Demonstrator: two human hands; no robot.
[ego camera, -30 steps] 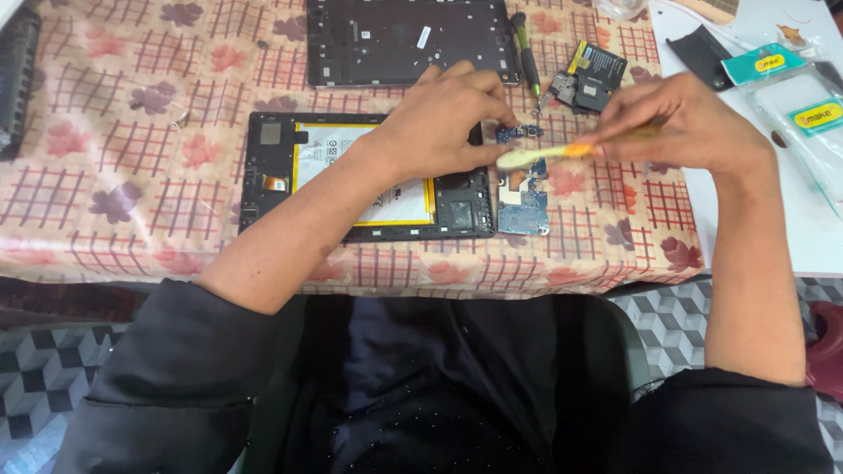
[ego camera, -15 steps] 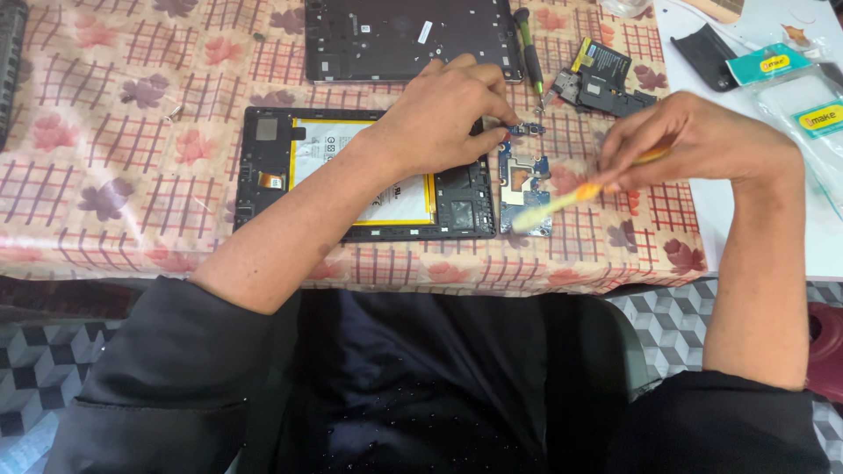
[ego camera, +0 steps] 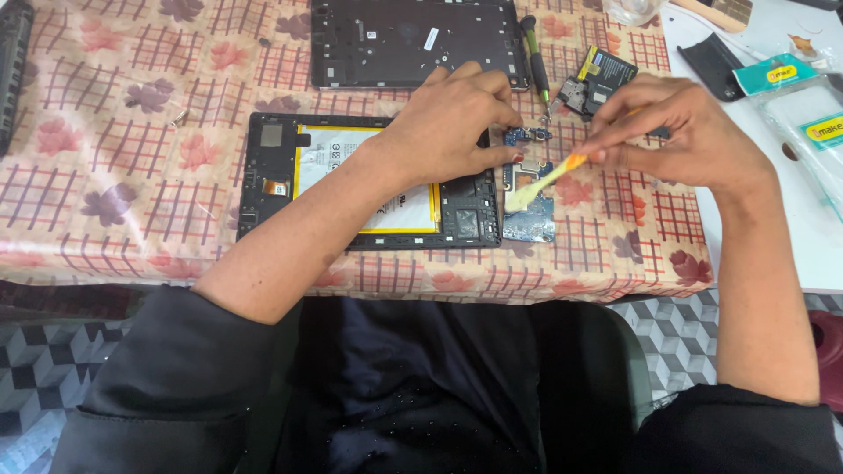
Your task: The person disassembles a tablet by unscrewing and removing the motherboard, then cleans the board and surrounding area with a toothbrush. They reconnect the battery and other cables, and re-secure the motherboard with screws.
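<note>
At the far left edge a dark object (ego camera: 10,61) lies partly out of view on the surface (ego camera: 114,219), which is covered by a cloth with a pink floral check. A small screw-like bit (ego camera: 180,117) sits on the cloth nearby. Next comes the opened tablet (ego camera: 263,189), a shallow black shell holding a flat battery (ego camera: 334,158) with a yellow border and, at its lower right corner, a small dark part (ego camera: 465,224). Above it lies a second black frame (ego camera: 395,39), its inside bare but for small labels.

The left hand (ego camera: 457,123) rests on the tablet's right end, its grip pinched together on a small blue connector board (ego camera: 527,134) just past the shell's edge. Below that, a blue circuit board (ego camera: 529,211) lies on the cloth, touching the tablet's right side. A screwdriver (ego camera: 534,53) with a green collar lies above, beside a small module (ego camera: 599,79) with a yellow label.

The right hand (ego camera: 689,136) has its grip clamped on a thin yellow brush (ego camera: 549,180), whose pale tip rests on the blue circuit board. Further right, on a white surface (ego camera: 790,237), lie a black piece (ego camera: 713,63) and clear plastic packets (ego camera: 803,114) with teal header cards; what the packets hold cannot be told.
</note>
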